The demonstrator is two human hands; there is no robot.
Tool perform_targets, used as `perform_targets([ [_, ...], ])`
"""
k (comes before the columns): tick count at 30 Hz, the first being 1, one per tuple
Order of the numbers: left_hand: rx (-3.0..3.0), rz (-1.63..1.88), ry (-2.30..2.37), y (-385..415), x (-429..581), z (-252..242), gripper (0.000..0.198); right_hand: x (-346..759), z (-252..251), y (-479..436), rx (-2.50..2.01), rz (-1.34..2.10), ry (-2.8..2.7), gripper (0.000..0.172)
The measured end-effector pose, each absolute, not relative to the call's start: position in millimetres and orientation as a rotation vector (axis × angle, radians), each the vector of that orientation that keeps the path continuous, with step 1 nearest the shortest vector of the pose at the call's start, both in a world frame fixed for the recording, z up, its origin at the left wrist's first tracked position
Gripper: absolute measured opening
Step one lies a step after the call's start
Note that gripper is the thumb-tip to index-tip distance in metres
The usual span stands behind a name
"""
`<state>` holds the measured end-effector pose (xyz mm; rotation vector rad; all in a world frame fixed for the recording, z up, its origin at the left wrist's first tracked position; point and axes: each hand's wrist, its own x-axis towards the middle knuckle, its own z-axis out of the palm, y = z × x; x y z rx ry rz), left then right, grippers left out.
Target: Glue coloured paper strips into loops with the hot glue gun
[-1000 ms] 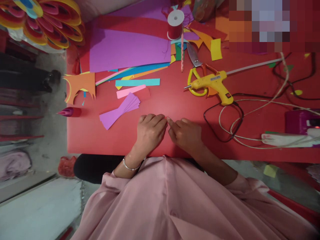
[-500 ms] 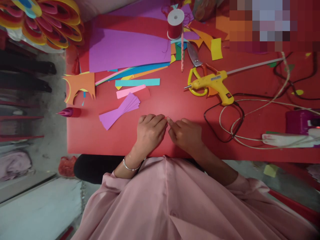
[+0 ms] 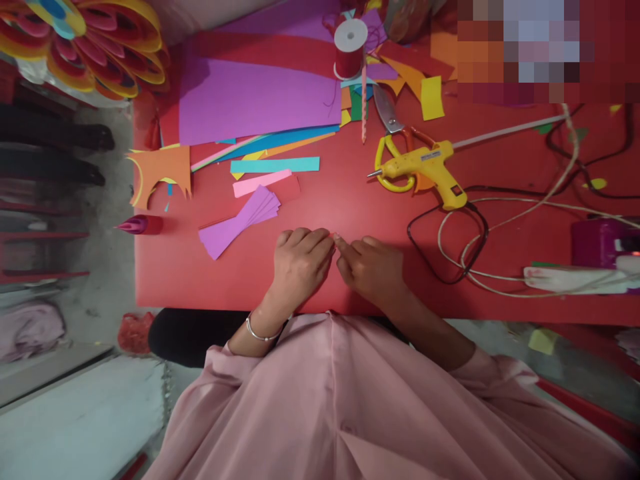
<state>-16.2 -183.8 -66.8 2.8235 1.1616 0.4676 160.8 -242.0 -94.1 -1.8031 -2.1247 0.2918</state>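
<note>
My left hand (image 3: 303, 263) and my right hand (image 3: 373, 270) meet fingertip to fingertip just above the red tabletop (image 3: 170, 280), close to its front edge. Both are closed, fingers curled. A bit of red shows where the fingertips touch, but the fingers hide what it belongs to. Left of my left hand lies a fanned stack of purple paper strips (image 3: 240, 222). Behind it are a pink strip (image 3: 263, 183) and a turquoise strip (image 3: 275, 165). A yellow glue gun (image 3: 425, 167) rests on its side beyond my right hand, with yellow-and-orange-handled scissors (image 3: 393, 123) partly under it.
Purple sheets (image 3: 260, 97) cover the back left, beside a spool of red ribbon (image 3: 350, 50) and a pink patterned pencil (image 3: 364, 113). Orange cut scraps (image 3: 170, 170) and a rolled red-and-pink petal (image 3: 143, 225) lie left. Cables (image 3: 480, 247) and a white power strip (image 3: 575, 279) occupy the right.
</note>
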Motion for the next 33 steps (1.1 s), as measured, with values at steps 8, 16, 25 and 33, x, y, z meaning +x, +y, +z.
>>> perform_targets([
  [8, 2.844, 0.492, 1.145, -183.6, -16.1, -66.9, 0.014, 160.4, -96.7, -243.1, -1.786, 0.236, -2.116, 0.042],
  [16, 2.822, 0.472, 1.152, -183.7, -16.7, -66.8, 0.016, 160.6, -95.9, -242.2, -1.786, 0.248, -2.114, 0.042],
  [25, 2.832, 0.473, 1.152, -183.8, -16.2, -66.1, 0.015, 160.6, -95.2, -242.5, -1.792, 0.268, -2.117, 0.043],
  [33, 2.843, 0.496, 1.140, -183.3, -16.5, -66.4, 0.014, 160.2, -94.5, -242.0, -1.788, 0.262, -2.116, 0.042],
])
